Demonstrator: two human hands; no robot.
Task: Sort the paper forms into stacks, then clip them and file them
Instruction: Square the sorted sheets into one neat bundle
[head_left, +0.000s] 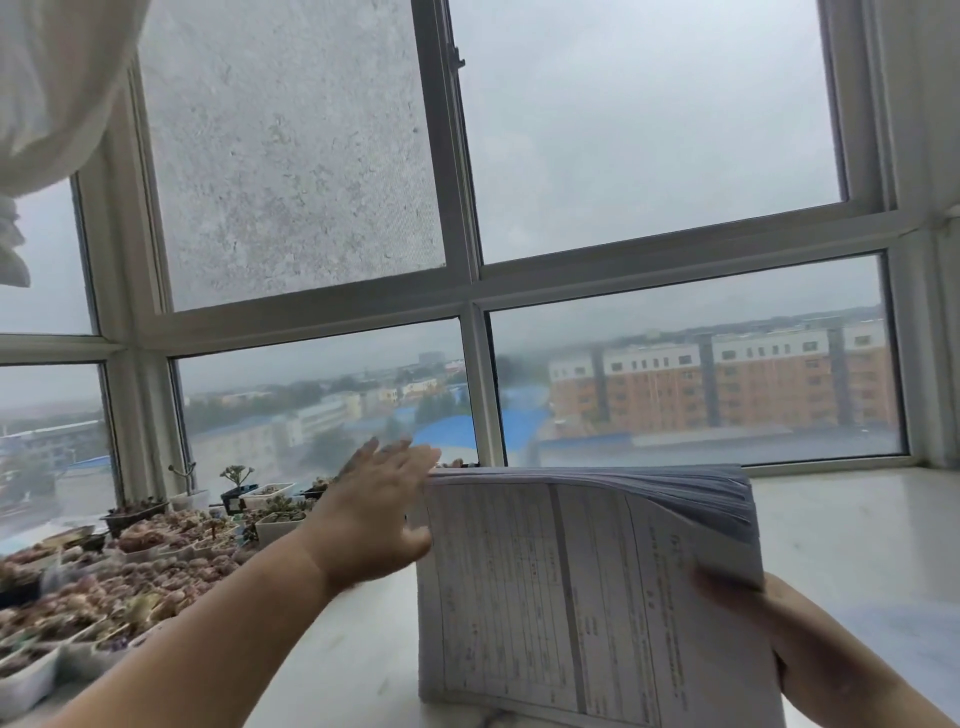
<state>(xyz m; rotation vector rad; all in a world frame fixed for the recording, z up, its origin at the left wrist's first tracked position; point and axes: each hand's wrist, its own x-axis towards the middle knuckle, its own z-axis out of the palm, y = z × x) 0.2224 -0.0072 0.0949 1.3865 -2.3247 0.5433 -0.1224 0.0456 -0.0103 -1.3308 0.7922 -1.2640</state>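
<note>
Windowsill (857, 525) carries upright stack of forms (571, 582), gripped by right hand (779, 634), flat open left hand (374, 514) at its side; edges should be squared before sorting.

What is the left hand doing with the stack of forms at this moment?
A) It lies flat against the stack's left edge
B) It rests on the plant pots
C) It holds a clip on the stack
A: the left hand, fingers straight, lies against the left edge of the stack; no clip shows.

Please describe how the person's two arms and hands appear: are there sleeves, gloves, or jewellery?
Both arms are bare, with no sleeve in view. The left hand and the right hand wear no gloves. No ring, watch or bracelet is visible, though motion blur softens the details.
</note>
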